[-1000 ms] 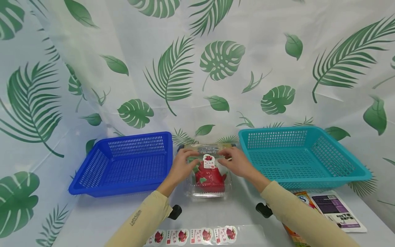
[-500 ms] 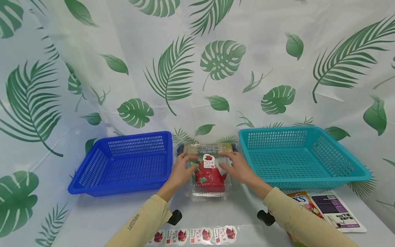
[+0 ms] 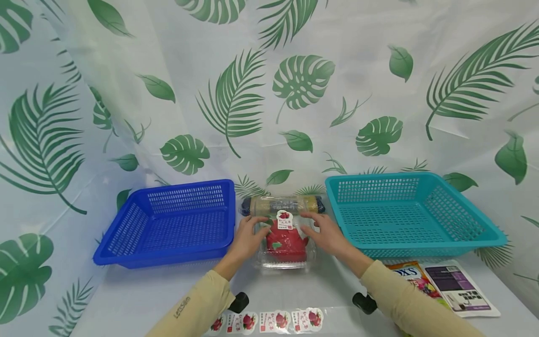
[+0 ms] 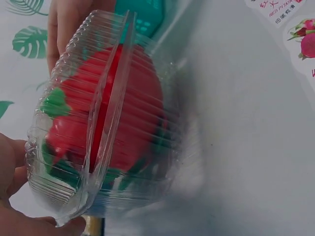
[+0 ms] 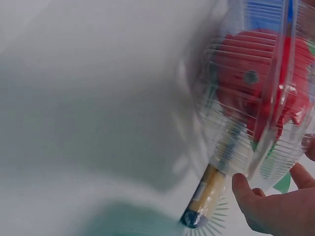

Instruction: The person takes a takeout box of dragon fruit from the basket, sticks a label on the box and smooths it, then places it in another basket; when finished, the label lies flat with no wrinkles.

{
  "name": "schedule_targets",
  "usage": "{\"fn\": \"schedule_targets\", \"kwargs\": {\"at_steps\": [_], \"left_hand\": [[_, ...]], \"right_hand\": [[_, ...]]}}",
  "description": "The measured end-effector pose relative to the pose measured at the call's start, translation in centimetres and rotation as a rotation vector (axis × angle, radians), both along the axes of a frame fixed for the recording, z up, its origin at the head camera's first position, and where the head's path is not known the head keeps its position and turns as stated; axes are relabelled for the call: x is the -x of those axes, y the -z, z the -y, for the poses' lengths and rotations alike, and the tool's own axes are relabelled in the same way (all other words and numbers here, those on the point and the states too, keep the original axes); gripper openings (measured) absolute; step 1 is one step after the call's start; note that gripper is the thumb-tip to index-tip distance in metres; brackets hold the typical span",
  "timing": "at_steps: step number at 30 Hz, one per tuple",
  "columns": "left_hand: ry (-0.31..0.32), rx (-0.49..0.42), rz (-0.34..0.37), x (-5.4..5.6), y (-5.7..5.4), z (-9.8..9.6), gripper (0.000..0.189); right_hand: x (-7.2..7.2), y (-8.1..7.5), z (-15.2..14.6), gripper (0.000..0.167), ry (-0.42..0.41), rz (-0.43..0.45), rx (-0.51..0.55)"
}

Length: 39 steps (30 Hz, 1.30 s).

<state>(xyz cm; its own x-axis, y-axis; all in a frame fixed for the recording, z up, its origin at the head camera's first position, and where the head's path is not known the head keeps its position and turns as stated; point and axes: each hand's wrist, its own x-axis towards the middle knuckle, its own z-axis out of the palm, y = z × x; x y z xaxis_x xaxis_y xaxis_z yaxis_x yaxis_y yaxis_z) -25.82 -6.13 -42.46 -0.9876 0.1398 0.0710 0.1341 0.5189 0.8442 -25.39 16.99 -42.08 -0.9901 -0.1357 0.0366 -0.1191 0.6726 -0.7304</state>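
A clear plastic clamshell box point(image 3: 286, 262) sits between both hands, with a red dragon fruit point(image 3: 287, 241) with green scales inside. Its lid carries a white dragon fruit sticker point(image 3: 285, 220). My left hand point(image 3: 248, 238) holds the box at its left side; in the left wrist view, fingertips point(image 4: 74, 226) lie at the rim near one corner. On the other side, my right hand point(image 3: 328, 234) holds the box likewise, a fingertip point(image 5: 241, 184) at the rim in the right wrist view. The lid lies over the base, their rims together.
A blue basket point(image 3: 164, 260) stands left and a teal basket point(image 3: 421, 245) right. Behind the box lies a yellow roll with dark ends point(image 3: 282, 205). A strip of dragon fruit stickers point(image 3: 275, 322) lies in front; an orange packet point(image 3: 417, 276) and a purple-white packet point(image 3: 461, 290) lie at right.
Both hands have slid along the box's sides toward the near edge. The yellow roll behind it now shows more fully. The box has stayed in place.
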Motion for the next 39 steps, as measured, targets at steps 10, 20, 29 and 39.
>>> {"fn": "schedule_targets", "kwargs": {"at_steps": [10,20,29,39], "left_hand": [[0.011,0.009,-0.025,-0.3,1.2,0.2,0.035],[-0.030,0.048,0.010,-0.5,1.3,0.2,0.037],[-0.015,0.006,-0.004,-0.5,1.4,0.4,0.035],[0.006,-0.001,-0.009,-0.5,1.4,0.8,0.037]], "right_hand": [[-0.3,0.9,-0.7,0.051,-0.041,0.134,0.054],[-0.1,1.2,-1.0,0.051,-0.077,0.158,0.086],[-0.1,1.1,-0.9,0.050,-0.082,0.139,0.080],[0.0,1.2,-1.0,0.051,-0.070,0.165,0.049]]}}
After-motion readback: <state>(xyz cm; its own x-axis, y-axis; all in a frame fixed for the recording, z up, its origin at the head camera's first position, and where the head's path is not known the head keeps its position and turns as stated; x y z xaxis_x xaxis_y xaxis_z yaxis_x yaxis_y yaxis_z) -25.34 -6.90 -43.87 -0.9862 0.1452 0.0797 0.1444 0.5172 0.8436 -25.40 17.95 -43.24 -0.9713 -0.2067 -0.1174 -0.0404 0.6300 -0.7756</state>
